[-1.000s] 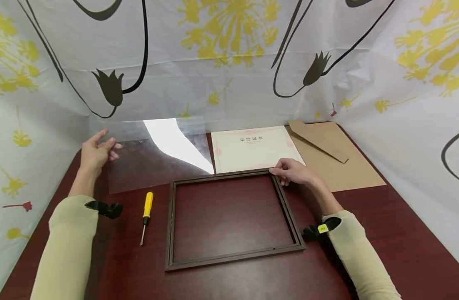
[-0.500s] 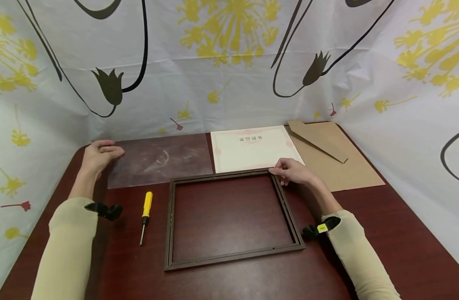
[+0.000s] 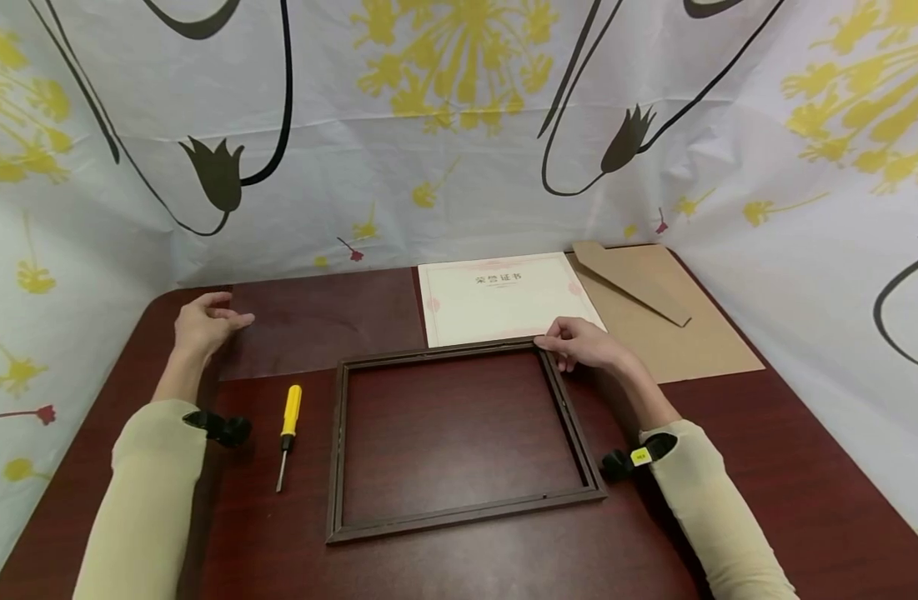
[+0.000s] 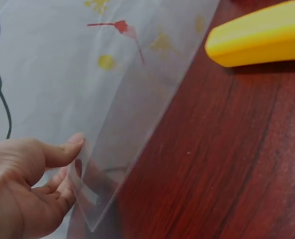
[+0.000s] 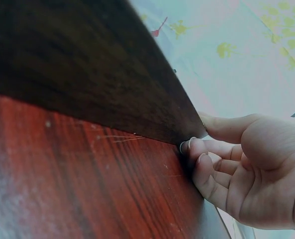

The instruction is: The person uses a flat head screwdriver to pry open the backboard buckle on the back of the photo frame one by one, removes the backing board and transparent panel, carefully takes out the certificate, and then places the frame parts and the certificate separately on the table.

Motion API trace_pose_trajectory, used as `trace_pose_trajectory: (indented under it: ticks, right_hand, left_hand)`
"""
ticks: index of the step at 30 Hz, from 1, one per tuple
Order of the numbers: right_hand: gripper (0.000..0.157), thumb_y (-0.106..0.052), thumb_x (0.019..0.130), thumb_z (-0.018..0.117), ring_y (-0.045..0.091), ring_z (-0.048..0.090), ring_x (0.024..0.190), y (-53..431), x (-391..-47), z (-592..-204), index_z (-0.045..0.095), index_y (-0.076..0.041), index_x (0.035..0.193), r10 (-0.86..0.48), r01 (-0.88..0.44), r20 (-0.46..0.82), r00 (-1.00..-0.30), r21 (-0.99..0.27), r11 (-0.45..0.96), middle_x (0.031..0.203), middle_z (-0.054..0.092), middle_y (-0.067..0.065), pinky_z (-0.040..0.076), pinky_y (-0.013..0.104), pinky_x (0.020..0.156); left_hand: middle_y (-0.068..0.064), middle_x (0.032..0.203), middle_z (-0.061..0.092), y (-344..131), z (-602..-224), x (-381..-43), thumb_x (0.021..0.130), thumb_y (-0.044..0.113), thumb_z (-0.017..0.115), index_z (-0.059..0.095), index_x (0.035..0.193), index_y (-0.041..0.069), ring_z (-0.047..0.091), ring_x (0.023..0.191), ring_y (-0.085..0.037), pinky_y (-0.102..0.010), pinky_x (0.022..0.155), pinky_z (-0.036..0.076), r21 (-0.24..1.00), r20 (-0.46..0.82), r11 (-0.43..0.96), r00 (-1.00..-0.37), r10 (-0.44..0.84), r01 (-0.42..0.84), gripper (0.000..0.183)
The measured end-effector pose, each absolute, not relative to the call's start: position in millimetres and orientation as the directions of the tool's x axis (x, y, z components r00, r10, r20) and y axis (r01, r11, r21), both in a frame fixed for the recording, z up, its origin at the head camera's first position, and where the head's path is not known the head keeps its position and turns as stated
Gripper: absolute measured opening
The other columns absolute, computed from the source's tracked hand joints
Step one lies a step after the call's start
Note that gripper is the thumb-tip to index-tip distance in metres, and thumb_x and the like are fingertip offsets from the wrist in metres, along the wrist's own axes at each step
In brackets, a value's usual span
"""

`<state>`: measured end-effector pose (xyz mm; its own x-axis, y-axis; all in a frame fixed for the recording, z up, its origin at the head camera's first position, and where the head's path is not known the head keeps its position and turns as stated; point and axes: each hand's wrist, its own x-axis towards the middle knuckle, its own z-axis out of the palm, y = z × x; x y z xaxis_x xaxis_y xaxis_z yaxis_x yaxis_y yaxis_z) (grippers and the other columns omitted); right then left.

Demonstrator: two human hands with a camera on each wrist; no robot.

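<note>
My left hand (image 3: 203,327) pinches the left edge of a clear plastic sheet (image 3: 323,321) at the back left. In the left wrist view the thumb lies at the edge of that sheet (image 4: 132,114), and a fingertip shows through it. My right hand (image 3: 582,342) grips the far right corner of a dark brown picture frame (image 3: 466,510). Seen from the right wrist, the thumb is on top of the frame's corner (image 5: 97,69), with fingers curled at its lower edge. The table shows through the frame's middle.
A yellow-handled screwdriver (image 3: 289,417) lies left of the frame. Behind the frame is a cream certificate (image 3: 504,304). A brown backing board (image 3: 699,333) with a folded-out stand (image 3: 634,283) lies at the back right. A patterned cloth (image 3: 459,192) encloses the table.
The clear sheet has come down from a tilted, glaring position to lie lower toward the table. My left hand has moved slightly down and right with it. The right hand stays on the frame.
</note>
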<state>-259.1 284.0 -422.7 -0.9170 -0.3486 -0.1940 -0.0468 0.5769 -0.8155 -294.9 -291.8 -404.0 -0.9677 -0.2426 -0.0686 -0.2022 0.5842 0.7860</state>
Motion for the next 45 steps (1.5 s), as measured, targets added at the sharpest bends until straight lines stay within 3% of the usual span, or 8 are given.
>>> trace_pose_trajectory:
  ticks: [5, 12, 17, 27, 36, 45]
  right_hand:
    - [0.023, -0.015, 0.104, 0.059, 0.024, 0.059, 0.06, 281, -259, -423, 0.054, 0.006, 0.098, -0.346, -0.046, -0.198, -0.917, -0.809, 0.586, 0.073, 0.06, 0.017, 0.053, 0.034, 0.057]
    - [0.025, -0.018, 0.104, 0.059, 0.024, 0.059, 0.061, 279, -255, -416, 0.055, 0.006, 0.099, -0.33, -0.032, -0.204, -0.922, -0.808, 0.588, 0.074, 0.06, 0.016, 0.053, 0.034, 0.057]
    - [0.023, -0.014, 0.104, 0.058, 0.028, 0.06, 0.062, 270, -245, -397, 0.055, 0.007, 0.097, -0.332, -0.028, -0.215, -0.918, -0.802, 0.596, 0.075, 0.06, 0.02, 0.054, 0.037, 0.06]
    - [0.021, -0.013, 0.103, 0.06, 0.027, 0.06, 0.061, 266, -237, -387, 0.055, 0.007, 0.097, -0.346, -0.036, -0.201, -0.916, -0.82, 0.571, 0.074, 0.06, 0.02, 0.054, 0.036, 0.059]
    - [0.022, -0.013, 0.103, 0.06, 0.028, 0.061, 0.062, 265, -236, -385, 0.055, 0.007, 0.097, -0.334, -0.024, -0.208, -0.919, -0.817, 0.575, 0.075, 0.06, 0.021, 0.054, 0.036, 0.06]
    - [0.023, -0.014, 0.104, 0.059, 0.031, 0.061, 0.063, 268, -240, -391, 0.055, 0.008, 0.097, -0.326, -0.032, -0.205, -0.923, -0.803, 0.595, 0.075, 0.06, 0.023, 0.054, 0.037, 0.061]
  left_hand:
    - [0.01, 0.078, 0.058, -291, -408, -295, 0.093, 0.02, 0.075, 0.053, 0.138, -0.006, 0.053, 0.075, -0.008, -0.018, 0.065, 0.044, 0.784, -0.064, 0.582, -0.961, -0.268, -0.215, 0.056]
    - [-0.012, 0.102, 0.062, -289, -413, -297, 0.094, 0.02, 0.073, 0.053, 0.139, -0.005, 0.054, 0.083, -0.018, -0.022, 0.065, 0.045, 0.759, -0.067, 0.615, -0.965, -0.255, -0.215, 0.055]
    - [-0.021, 0.113, 0.06, -289, -418, -299, 0.096, 0.021, 0.071, 0.051, 0.141, -0.007, 0.054, 0.095, -0.027, -0.031, 0.075, 0.045, 0.749, -0.078, 0.627, -0.968, -0.238, -0.214, 0.057]
    - [-0.024, 0.109, 0.055, -281, -419, -300, 0.097, 0.019, 0.069, 0.048, 0.14, -0.013, 0.05, 0.107, -0.04, -0.053, 0.098, 0.042, 0.727, -0.066, 0.654, -0.968, -0.24, -0.212, 0.057]
    - [-0.023, 0.11, 0.055, -279, -421, -300, 0.098, 0.019, 0.067, 0.048, 0.141, -0.012, 0.047, 0.114, -0.041, -0.055, 0.104, 0.038, 0.719, -0.069, 0.659, -0.966, -0.249, -0.222, 0.057]
    - [-0.028, 0.121, 0.054, -277, -423, -301, 0.1, 0.02, 0.065, 0.046, 0.143, -0.01, 0.049, 0.116, -0.043, -0.056, 0.104, 0.038, 0.716, -0.058, 0.667, -0.97, -0.237, -0.206, 0.057]
